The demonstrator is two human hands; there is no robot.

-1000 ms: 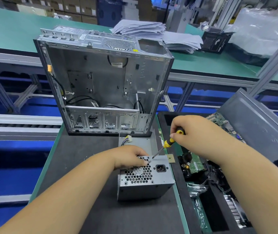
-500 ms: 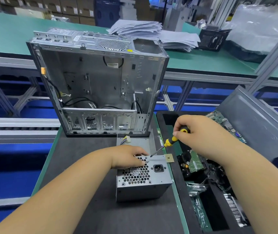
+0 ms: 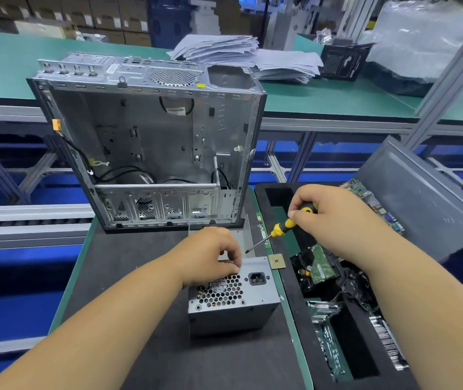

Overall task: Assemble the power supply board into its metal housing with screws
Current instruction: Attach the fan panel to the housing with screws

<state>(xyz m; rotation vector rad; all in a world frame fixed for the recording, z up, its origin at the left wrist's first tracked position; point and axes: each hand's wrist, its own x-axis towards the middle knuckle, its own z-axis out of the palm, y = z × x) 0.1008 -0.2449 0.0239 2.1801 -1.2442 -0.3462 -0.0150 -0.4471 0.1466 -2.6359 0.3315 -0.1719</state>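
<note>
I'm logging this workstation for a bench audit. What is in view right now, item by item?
Computer case: one, bare grey metal, side open, on the black mat behind the hands.
Power supply unit: one, grey, honeycomb grille, on the mat in front of the case.
Screwdriver: one, yellow and black handle, tip just above the unit's far edge.
Small square chip: one, gold, beside the unit's right corner.
Foam tray: one, black, right of the mat, holding green circuit boards.
Grey panel: one, leaning at the tray's far right.
Paper stacks: several, white, on the green bench behind.
Left hand: fingers on the unit's top near the grille.
Right hand: gripping the screwdriver handle.
</note>
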